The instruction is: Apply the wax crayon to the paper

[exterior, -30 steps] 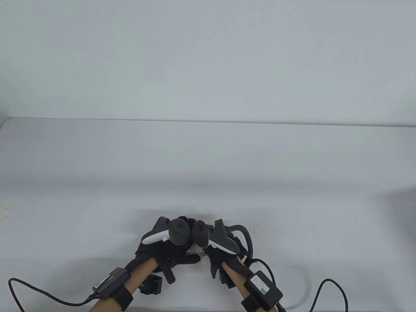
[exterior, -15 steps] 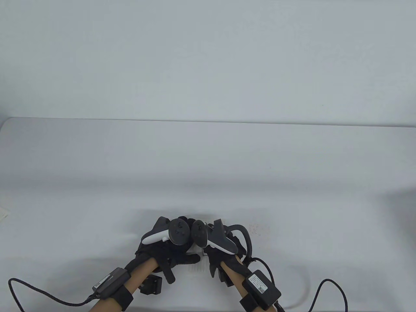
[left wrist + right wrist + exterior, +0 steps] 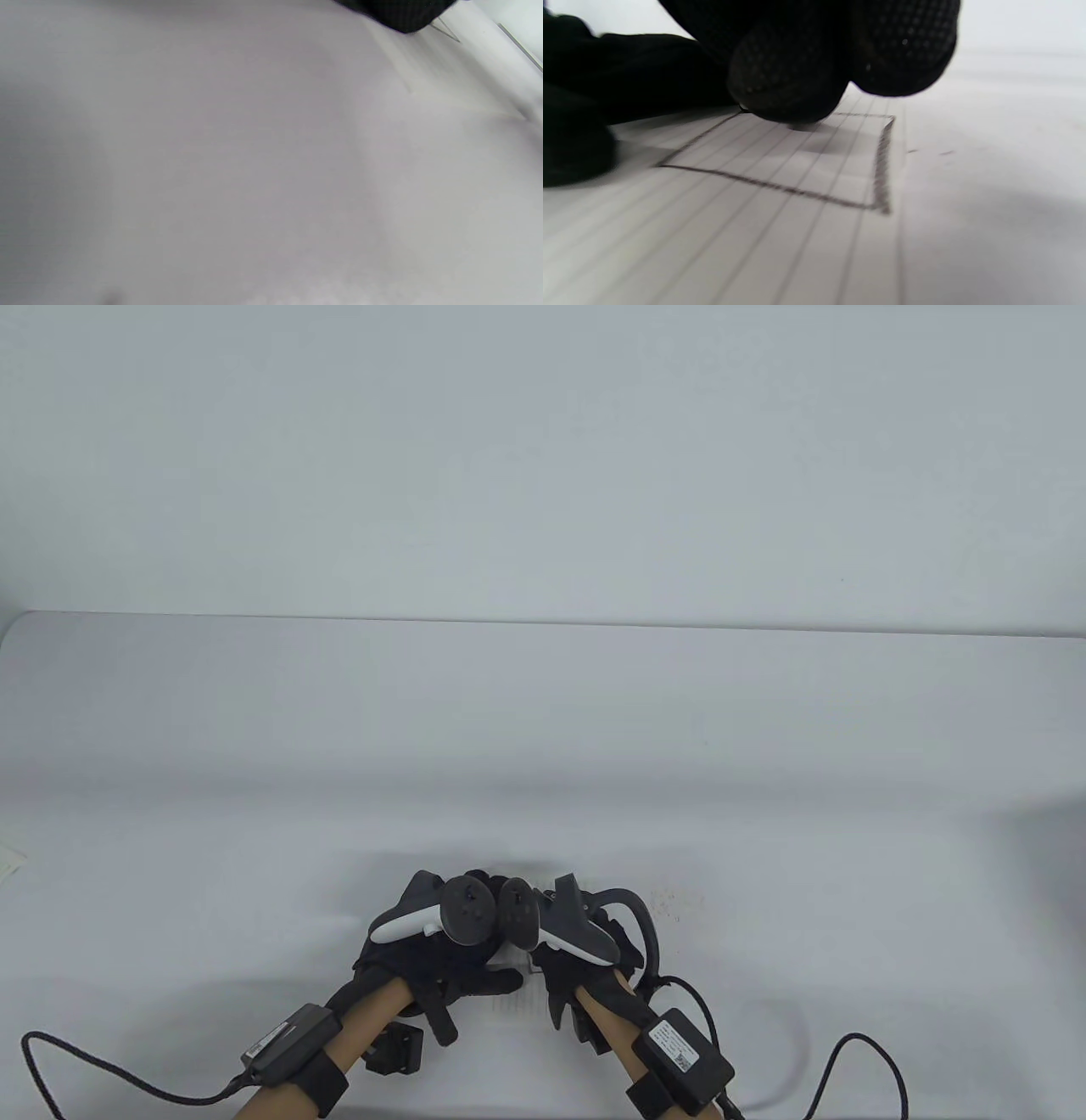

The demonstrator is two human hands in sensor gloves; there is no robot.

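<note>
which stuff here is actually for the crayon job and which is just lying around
For the job:
- white lined paper bearing a dark drawn square outline
- right hand, fingertips down on the paper; crayon hidden
- left hand beside it

Lying about:
- small black block by the left forearm
- reddish specks on the white table

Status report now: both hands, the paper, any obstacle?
Left hand rests on lined paper. Right hand fingertips at drawn square; crayon unseen. No obstacle visible.
</note>
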